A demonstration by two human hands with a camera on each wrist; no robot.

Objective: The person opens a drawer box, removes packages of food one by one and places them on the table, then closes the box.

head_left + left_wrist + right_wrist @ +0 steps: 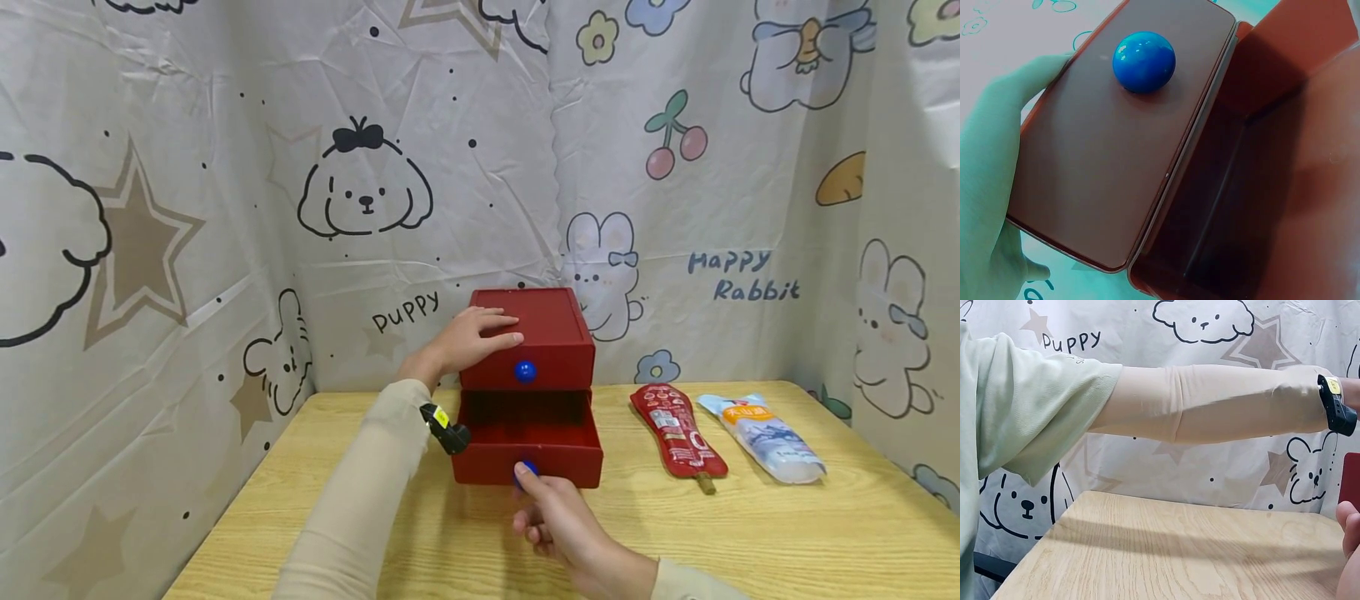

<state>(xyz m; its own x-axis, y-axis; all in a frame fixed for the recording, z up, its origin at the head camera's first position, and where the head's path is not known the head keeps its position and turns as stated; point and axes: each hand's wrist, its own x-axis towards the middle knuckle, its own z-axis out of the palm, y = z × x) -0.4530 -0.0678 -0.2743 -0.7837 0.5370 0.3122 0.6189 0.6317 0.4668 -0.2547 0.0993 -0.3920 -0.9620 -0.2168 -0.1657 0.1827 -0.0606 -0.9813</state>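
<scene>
A red two-drawer box stands at the back of the table. Its lower drawer is pulled out, and the inside shows bare red walls in the head and left wrist views. My left hand rests flat on the box's top near its left edge, fingers extended. In the left wrist view the upper drawer's blue knob sits beside that hand. My right hand pinches the lower drawer's blue knob with the thumb on it; the fingertips behind are partly hidden.
Right of the box lie a red pouch with a brown cap and a clear-and-blue packet on the wooden table. A printed curtain hangs close behind and at both sides.
</scene>
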